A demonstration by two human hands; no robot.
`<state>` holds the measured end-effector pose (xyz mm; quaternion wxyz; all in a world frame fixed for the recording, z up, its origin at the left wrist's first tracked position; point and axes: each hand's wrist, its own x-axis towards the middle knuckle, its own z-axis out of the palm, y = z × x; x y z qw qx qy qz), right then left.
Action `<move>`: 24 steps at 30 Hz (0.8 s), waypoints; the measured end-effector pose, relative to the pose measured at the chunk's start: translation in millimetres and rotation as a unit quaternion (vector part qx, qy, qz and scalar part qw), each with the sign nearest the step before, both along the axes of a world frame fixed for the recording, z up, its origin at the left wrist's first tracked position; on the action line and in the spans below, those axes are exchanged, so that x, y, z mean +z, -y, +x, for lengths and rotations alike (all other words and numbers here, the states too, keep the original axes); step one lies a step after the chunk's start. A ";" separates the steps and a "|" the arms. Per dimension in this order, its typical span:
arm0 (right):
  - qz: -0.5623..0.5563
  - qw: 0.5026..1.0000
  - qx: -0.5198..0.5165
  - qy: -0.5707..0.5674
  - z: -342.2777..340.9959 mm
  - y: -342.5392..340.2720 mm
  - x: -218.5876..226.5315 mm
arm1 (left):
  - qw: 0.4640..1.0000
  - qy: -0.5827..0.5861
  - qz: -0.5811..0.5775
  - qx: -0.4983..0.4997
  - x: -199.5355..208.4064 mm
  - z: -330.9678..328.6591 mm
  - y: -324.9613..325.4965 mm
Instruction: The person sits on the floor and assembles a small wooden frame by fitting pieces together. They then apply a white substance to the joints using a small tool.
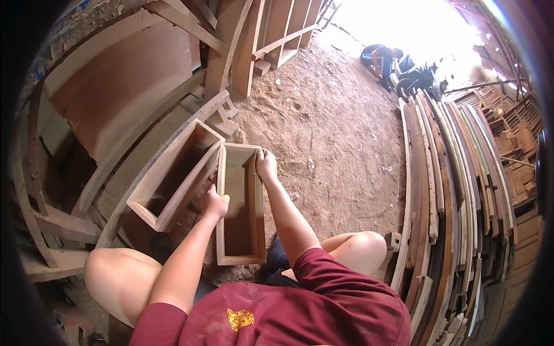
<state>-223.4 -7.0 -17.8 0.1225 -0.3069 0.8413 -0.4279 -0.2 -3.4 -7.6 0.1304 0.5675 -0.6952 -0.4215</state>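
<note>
A narrow wooden drawer box [259, 202] with a reddish-brown inside lies between my arms, its open side up. My right hand [266, 165] grips its far right corner, the fingers closed over the rim. Halfway along the left wall, my left hand [217, 203] is closed on the edge with the thumb pointing up; the fingers behind are partly hidden. A second wooden drawer box [143, 212] rests to the left at a slant, and its far right corner meets the far left corner of the held one. Its inside is dark and shaded.
Wooden frames [222, 63] and a brown panel [124, 86] stand at the left. Long planks [430, 190] are stacked along the right. Bare dirt ground [329, 132] stretches ahead, where another person [378, 57] crouches beside a motorbike [416, 78] in bright light.
</note>
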 end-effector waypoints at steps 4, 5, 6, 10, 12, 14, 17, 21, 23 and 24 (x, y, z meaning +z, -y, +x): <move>0.018 1.000 -0.021 0.005 -15.7 7.3 7.6 | 1.000 -0.001 0.003 -0.014 7.2 -8.9 -3.5; 0.019 0.999 -0.027 0.001 -23.5 7.7 7.5 | 1.000 0.007 0.003 -0.020 13.0 -11.2 -6.6; 0.034 0.999 -0.013 0.011 -22.7 13.1 12.0 | 1.000 0.014 0.002 -0.014 16.6 -9.3 -5.3; -0.033 0.997 -0.025 0.062 2.4 8.6 23.0 | 1.000 0.006 -0.018 0.005 -1.1 -2.3 -0.3; -0.026 0.999 0.007 0.045 1.3 1.7 21.5 | 1.000 0.006 -0.006 0.000 -0.4 -1.9 -0.1; -0.017 0.999 0.033 0.029 -6.7 -4.9 13.9 | 1.000 0.007 -0.011 -0.007 5.1 -6.9 -1.4; -0.002 1.000 0.019 -0.011 -6.8 5.5 18.3 | 1.000 0.005 -0.009 -0.004 7.3 -5.3 -2.3; 0.020 0.999 0.020 -0.021 -18.4 14.7 15.7 | 1.000 0.018 -0.006 -0.012 14.2 -6.8 -3.1; 0.017 1.000 0.024 -0.002 -13.2 11.4 12.3 | 1.000 0.012 -0.027 -0.006 -0.1 -3.1 -0.9; 0.015 1.000 0.027 0.005 -11.3 8.8 10.6 | 0.999 0.007 -0.037 -0.003 4.3 -3.8 0.2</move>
